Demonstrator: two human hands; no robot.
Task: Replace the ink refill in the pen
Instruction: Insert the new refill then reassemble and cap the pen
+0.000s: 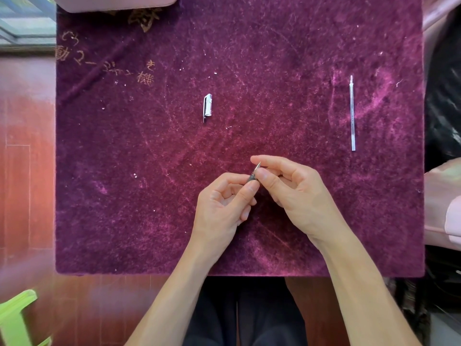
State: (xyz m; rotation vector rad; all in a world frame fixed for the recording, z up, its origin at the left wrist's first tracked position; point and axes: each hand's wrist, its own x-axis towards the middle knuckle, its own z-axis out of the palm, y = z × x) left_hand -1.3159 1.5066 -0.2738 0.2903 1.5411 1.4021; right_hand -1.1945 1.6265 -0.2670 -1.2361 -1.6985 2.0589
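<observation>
Surface: a purple velvet cloth (149, 196) covers the table, with faded gold characters at its far left corner.
Left hand (222, 208): sits near the middle of the cloth's near half, fingers curled inward, thumb and forefinger pinched on the lower part of the pen.
Right hand (291, 193): touches the left hand at the fingertips; thumb and forefinger are closed narrowly around the pen's tip end, the other fingers loosely bent.
Pen (254, 174): only a short dark section with a pointed metal tip shows between the two hands; the tip points away from the person and slightly right. The rest of the barrel is hidden inside the left hand.
Pen cap (207, 107): clear with a metal clip, lying on the cloth well beyond the hands, roughly upright in the view.
Ink refill (352, 113): a thin clear tube lying alone on the right side of the cloth, well apart from both hands, its narrow tip pointing away from the person.
Surroundings: reddish wood floor to the left and a green plastic object (15, 318) at the near left corner.
</observation>
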